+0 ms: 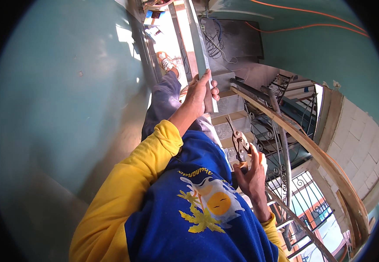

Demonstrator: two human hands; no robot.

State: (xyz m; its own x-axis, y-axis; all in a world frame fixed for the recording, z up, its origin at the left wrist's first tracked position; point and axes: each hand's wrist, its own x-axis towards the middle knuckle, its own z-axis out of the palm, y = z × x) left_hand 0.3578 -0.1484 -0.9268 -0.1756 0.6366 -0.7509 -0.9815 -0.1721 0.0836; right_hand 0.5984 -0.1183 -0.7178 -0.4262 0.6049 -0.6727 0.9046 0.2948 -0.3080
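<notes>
My left hand (197,95) is closed around the lower end of a long, narrow metal channel (199,48), its thumb lying along one edge. The channel stretches away from me toward the top of the view. Lower and to the right, my right hand (254,178) grips the handles of a pair of tin snips (239,142). Their jaws point up and away from me, slightly apart, and touch nothing. A gap separates the snips from the channel's near end.
Stairs (232,117) descend beside me on the right, along a wooden handrail (300,132) and scrolled metal railing. Loose cables (215,46) lie on the dark landing ahead. A green wall (67,100) stands close on the left. An orange cord (307,27) hangs along the right wall.
</notes>
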